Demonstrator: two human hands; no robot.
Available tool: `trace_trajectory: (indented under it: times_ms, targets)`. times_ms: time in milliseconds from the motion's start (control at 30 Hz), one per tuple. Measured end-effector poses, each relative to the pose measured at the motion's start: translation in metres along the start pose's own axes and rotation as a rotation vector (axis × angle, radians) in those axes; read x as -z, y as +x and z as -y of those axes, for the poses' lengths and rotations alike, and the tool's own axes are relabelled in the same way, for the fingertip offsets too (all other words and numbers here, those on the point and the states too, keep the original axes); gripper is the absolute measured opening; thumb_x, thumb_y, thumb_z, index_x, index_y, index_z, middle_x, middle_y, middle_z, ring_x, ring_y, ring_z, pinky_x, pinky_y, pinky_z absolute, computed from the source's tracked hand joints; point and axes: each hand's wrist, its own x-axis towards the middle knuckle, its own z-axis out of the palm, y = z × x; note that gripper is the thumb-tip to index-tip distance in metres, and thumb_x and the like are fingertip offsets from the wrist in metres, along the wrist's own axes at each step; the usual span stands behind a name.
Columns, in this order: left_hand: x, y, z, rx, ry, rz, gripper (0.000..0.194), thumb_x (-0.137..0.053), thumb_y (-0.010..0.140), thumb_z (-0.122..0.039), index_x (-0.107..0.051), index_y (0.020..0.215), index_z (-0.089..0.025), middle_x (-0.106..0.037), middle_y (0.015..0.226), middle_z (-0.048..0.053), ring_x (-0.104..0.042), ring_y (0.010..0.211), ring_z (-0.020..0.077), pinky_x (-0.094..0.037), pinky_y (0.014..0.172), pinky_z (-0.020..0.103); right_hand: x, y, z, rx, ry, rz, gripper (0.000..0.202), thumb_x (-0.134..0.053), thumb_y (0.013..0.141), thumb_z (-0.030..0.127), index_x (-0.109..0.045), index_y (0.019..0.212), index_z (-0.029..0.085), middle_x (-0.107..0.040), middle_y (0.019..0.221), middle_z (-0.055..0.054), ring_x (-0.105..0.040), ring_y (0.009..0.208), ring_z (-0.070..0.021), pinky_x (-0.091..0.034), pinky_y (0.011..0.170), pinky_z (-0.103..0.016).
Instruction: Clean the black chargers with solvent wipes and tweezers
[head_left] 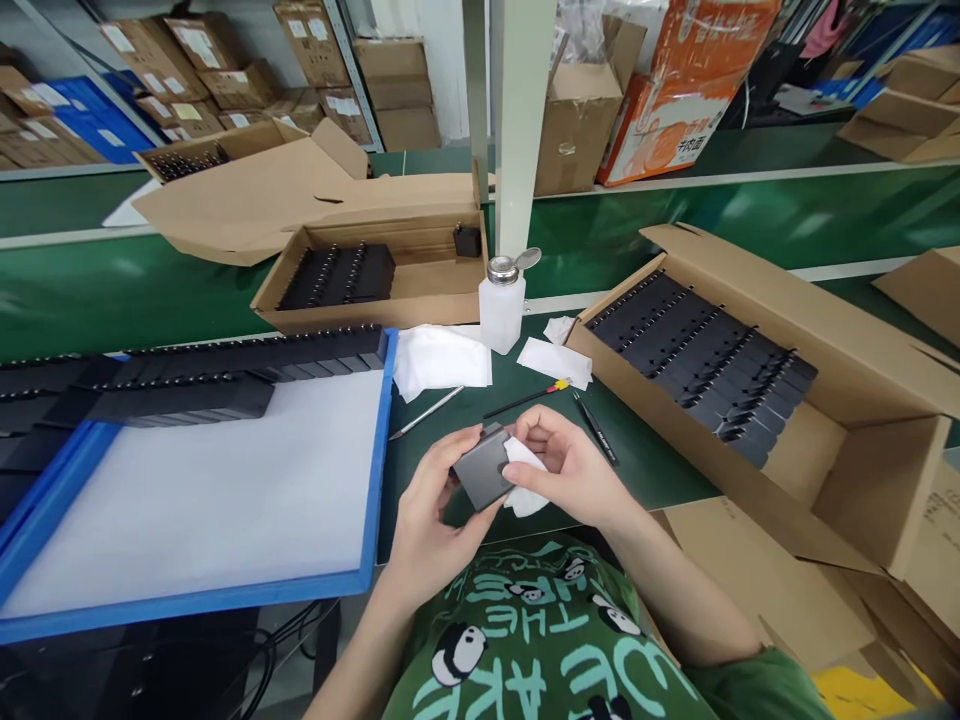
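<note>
Between my two hands is a small black box-shaped unit (481, 468), held above the green work surface in front of my shirt. My left hand (431, 510) grips its left side and lower edge, thumb below and fingers behind. A folded white wipe (528, 478) is pinched in my right hand (564, 462) and pressed against the unit's right side. Just beyond my hands lie a black stick with a yellow end (525, 398), a black pen (595, 428) and a metal tweezer-like tool (426, 413).
At left, a blue-rimmed white tray (225, 510) bears rows of black units. An open carton (832, 455) of black units stands at right, another carton (442, 275) at the back. A white pump bottle (501, 312) with its lid up stands near white wipes (442, 360) and a post (517, 130).
</note>
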Motion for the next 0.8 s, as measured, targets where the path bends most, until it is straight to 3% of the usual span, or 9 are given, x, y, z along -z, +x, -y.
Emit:
trace_trajectory:
  times_ms: [167,300,500,567,633,733,800]
  targets:
    - [0.005,0.001,0.003,-0.085,0.04,0.051,0.058,-0.074,0.085,-0.015,-0.055,0.138,-0.03,-0.063,0.138,0.013,-0.061,0.132,0.0297,-0.065,0.088,0.036,-0.009,0.008,-0.009,0.009,-0.02,-0.096,0.049,-0.081,0.074,0.062,-0.053,0.075,0.022,-0.057,0.069,0.003,-0.053,0.062,-0.0116,-0.047,0.058,-0.024]
    - [0.0,-0.001,0.009,-0.027,-0.111,0.027,0.06,-0.078,0.083,-0.018,-0.056,0.137,-0.03,-0.06,0.14,0.013,-0.059,0.133,0.0299,-0.063,0.092,0.037,-0.008,0.016,-0.014,0.003,-0.082,-0.241,0.05,-0.066,0.086,0.067,-0.047,0.071,0.023,-0.056,0.062,0.003,-0.051,0.053,-0.0121,-0.045,0.051,-0.026]
    - [0.0,0.004,0.011,0.011,-0.222,-0.054,0.056,-0.079,0.084,-0.023,-0.056,0.134,-0.03,-0.062,0.137,0.012,-0.061,0.131,0.0288,-0.062,0.093,0.037,0.046,0.025,-0.015,0.03,-0.361,-0.445,0.042,-0.061,0.091,0.062,-0.053,0.077,0.023,-0.065,0.079,-0.004,-0.061,0.069,-0.0183,-0.052,0.064,-0.032]
    - [0.002,0.007,0.012,0.032,-0.282,-0.052,0.055,-0.08,0.082,-0.025,-0.056,0.131,-0.029,-0.063,0.135,0.012,-0.063,0.128,0.0286,-0.061,0.093,0.037,0.06,0.02,-0.011,0.031,-0.496,-0.427,0.039,-0.069,0.087,0.058,-0.058,0.075,0.023,-0.068,0.087,-0.006,-0.064,0.082,-0.023,-0.055,0.078,-0.039]
    - [0.003,0.007,0.014,0.06,-0.357,-0.047,0.054,-0.082,0.081,-0.029,-0.056,0.128,-0.028,-0.064,0.134,0.012,-0.065,0.125,0.0286,-0.061,0.092,0.037,0.063,0.012,-0.004,0.035,-0.61,-0.403,0.032,-0.074,0.084,0.054,-0.065,0.08,0.023,-0.07,0.107,-0.01,-0.064,0.108,-0.0316,-0.05,0.099,-0.049]
    - [0.002,0.005,0.019,0.085,-0.428,-0.041,0.056,-0.082,0.08,-0.04,-0.052,0.127,-0.032,-0.063,0.131,0.01,-0.068,0.117,0.0274,-0.062,0.085,0.035,0.049,-0.005,0.01,0.163,-0.743,-0.313,0.028,-0.069,0.092,0.045,-0.068,0.113,0.027,-0.062,0.137,-0.01,-0.052,0.135,-0.0333,-0.039,0.117,-0.054]
    - [0.0,0.003,0.022,0.105,-0.451,-0.027,0.059,-0.08,0.081,-0.049,-0.048,0.128,-0.035,-0.063,0.129,0.008,-0.07,0.112,0.0265,-0.062,0.082,0.035,0.033,-0.013,0.017,0.308,-0.745,-0.107,0.043,-0.067,0.096,0.041,-0.056,0.136,0.03,-0.059,0.144,-0.009,-0.054,0.137,-0.0286,-0.042,0.117,-0.048]
